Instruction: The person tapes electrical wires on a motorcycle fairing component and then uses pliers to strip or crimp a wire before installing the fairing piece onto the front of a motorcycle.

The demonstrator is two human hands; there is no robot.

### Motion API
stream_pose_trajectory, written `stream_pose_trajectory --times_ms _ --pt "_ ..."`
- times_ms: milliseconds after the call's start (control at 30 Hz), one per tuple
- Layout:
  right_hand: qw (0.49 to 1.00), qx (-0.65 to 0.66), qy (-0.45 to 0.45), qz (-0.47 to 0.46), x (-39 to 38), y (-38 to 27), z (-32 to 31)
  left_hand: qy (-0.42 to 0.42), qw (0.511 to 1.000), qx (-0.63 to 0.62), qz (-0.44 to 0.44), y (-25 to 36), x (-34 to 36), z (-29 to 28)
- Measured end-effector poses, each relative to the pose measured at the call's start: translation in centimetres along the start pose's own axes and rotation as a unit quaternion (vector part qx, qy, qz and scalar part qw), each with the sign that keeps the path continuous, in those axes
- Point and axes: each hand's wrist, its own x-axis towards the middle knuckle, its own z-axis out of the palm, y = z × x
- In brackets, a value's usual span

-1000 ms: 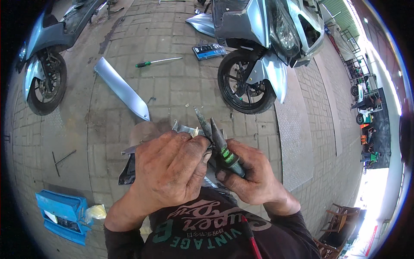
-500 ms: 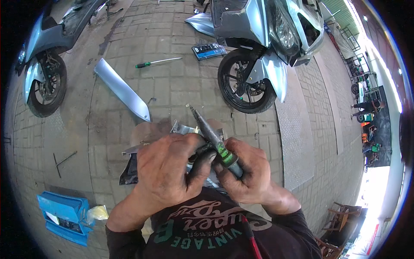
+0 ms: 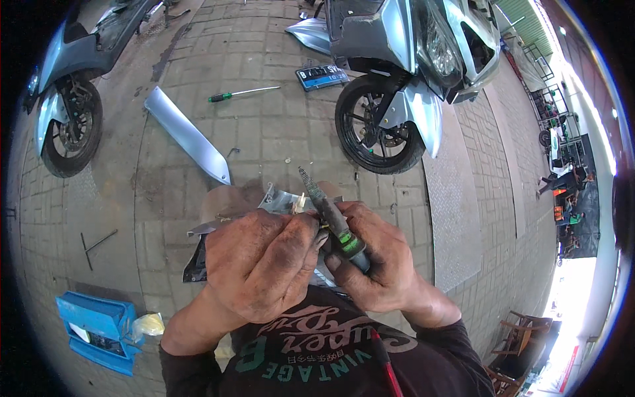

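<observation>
My right hand [image 3: 382, 271] grips long-nose pliers [image 3: 334, 215] with dark metal jaws and green on the handle, tips pointing up and away from me. My left hand [image 3: 258, 264] is closed beside the pliers, fingertips pinched at their pivot area; what they hold is hidden. A small cream-coloured piece [image 3: 299, 202] shows just beyond the left fingers. Under both hands lies a silver and black panel assembly [image 3: 274, 198], mostly covered by my hands and wrists.
Two scooters [image 3: 76, 56] [image 3: 377, 33] stand ahead. A silver panel [image 3: 185, 132], screwdriver [image 3: 245, 92], number plate [image 3: 321, 78] and T-wrench [image 3: 99, 241] lie on the paving. A blue toolbox [image 3: 99, 324] is lower left, chairs [image 3: 519, 334] lower right, distant workers [image 3: 562, 182] far right.
My left fingers opened slightly half a second ago and have closed again. The pliers' jaws, spread a second ago, now overlap in view. A distant worker has shifted position.
</observation>
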Motion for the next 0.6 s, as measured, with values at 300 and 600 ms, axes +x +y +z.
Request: stream_pose_trajectory --times_ms 300,600 --pt "0.998 -0.049 0.009 0.039 0.5 -0.5 -0.4 0.026 0.996 0.022 0.083 -0.8 1.5 0.4" --pt "0.991 -0.112 0.068 -0.005 0.3 0.7 0.2 -0.041 0.997 0.030 0.066 -0.8 1.8 0.1"
